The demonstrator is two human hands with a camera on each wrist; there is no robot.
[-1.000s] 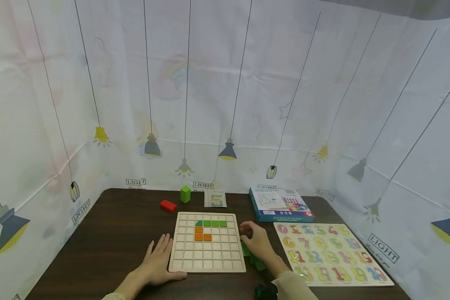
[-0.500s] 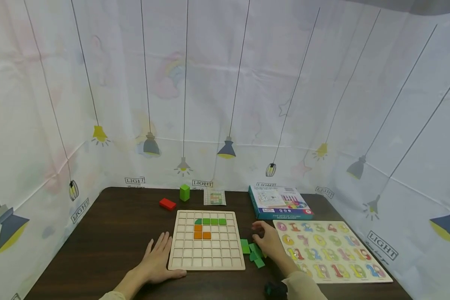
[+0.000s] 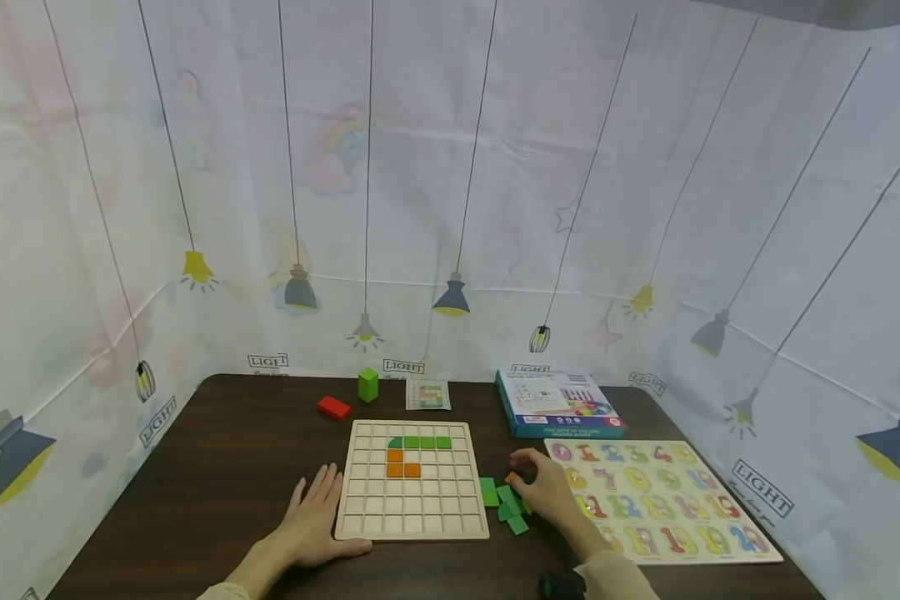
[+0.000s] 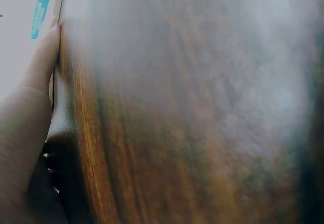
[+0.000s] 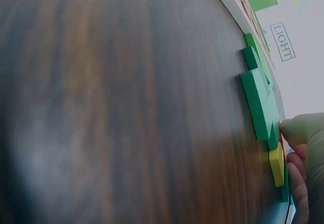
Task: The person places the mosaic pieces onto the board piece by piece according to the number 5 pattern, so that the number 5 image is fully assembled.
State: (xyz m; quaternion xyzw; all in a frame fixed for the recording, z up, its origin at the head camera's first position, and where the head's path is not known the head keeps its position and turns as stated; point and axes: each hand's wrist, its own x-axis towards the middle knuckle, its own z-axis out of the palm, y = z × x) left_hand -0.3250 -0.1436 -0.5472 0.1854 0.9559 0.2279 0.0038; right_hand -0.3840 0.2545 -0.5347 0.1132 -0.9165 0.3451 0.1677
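A wooden grid board (image 3: pixel 412 505) lies on the table, with orange squares (image 3: pixel 395 462) and a row of green squares (image 3: pixel 427 442) in its cells. My left hand (image 3: pixel 311 518) rests with fingers spread beside the board's left edge, thumb at its lower left corner. Right of the board, my right hand (image 3: pixel 547 490) pinches a small orange block (image 3: pixel 512 477), mostly hidden by the fingers. Below those fingers lie loose green blocks (image 3: pixel 512 510); the right wrist view also shows a yellow block (image 5: pixel 276 166) close to the fingertips.
A red block (image 3: pixel 334 407), an upright green block (image 3: pixel 368 385) and a pattern card (image 3: pixel 428 395) stand or lie behind the board. A boxed set (image 3: pixel 560 406) is at the back right. The number puzzle board (image 3: pixel 667 508) lies right of my right hand.
My right hand has moved right, away from the board's edge to the far side of the loose blocks, and an orange block now shows at its fingertips. The left hand stays put.
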